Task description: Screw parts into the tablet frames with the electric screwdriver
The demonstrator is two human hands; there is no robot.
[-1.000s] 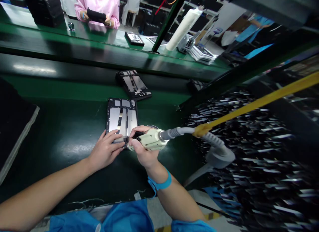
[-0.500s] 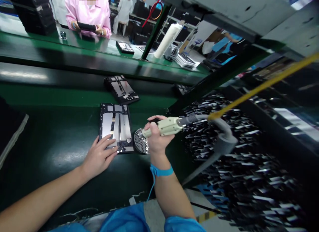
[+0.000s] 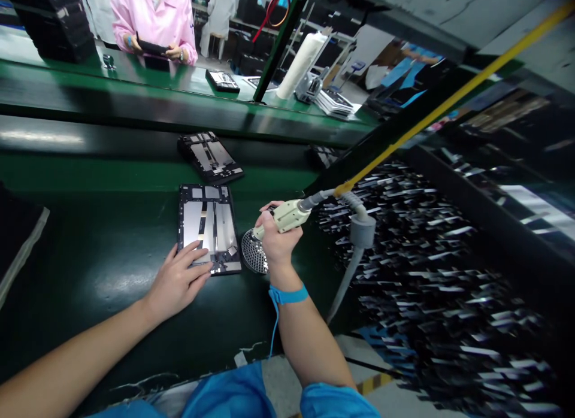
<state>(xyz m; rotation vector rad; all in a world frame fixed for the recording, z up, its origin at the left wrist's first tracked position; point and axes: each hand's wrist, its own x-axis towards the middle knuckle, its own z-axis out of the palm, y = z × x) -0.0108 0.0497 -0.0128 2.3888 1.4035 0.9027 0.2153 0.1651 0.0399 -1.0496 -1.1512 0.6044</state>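
My right hand (image 3: 281,244) is wrapped round a pale green electric screwdriver (image 3: 290,215), its cable leading up to a yellow cord. The tool's tip points down at a round metal screw tray (image 3: 254,253) full of small holes, partly covered by the hand. Just left of the tray lies an opened tablet (image 3: 191,217), its silver battery area and dark frame facing up. My left hand (image 3: 175,280) rests flat with fingers spread over the tablet's lower left part. A blue wrist strap (image 3: 290,295) circles my right wrist.
Behind the tablet sits a stack of similar opened tablets (image 3: 211,157). To the right stands a mass of dark parts with shiny strips (image 3: 440,274). A green post (image 3: 359,148) slants nearby. Across the raised line, a person in pink (image 3: 155,23) holds a dark device.
My right hand and the screwdriver have tilted slightly, the tool's rear end moving left and down toward me, its cable swinging left. My left hand stays on the tablet.
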